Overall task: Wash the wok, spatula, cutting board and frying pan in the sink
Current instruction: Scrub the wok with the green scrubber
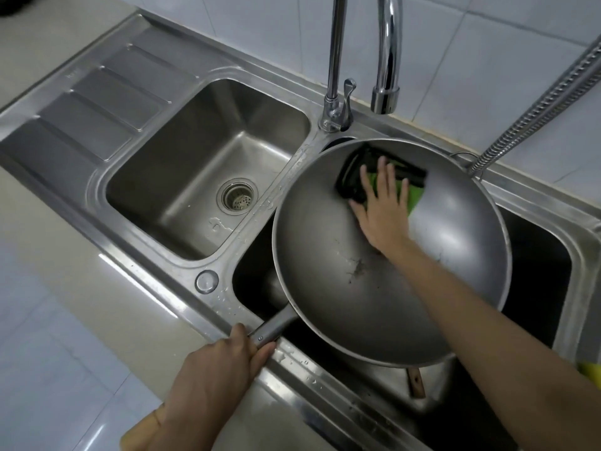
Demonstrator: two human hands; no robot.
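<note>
We grip the wok handle with our left hand, right hand flat on the sponge at one o'clock, scrubbing; rinsing likely follows.

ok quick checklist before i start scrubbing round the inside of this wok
1. Left hand gripping the wok handle: ok.
2. Right hand flat on the green cloth inside the wok: ok.
3. Wok held over the right basin: ok.
4. Water running from the faucet: not ok, none visible.
5. Soap on the cloth: cannot tell.
6. Residue spot left to scrub: ok, visible.
</note>
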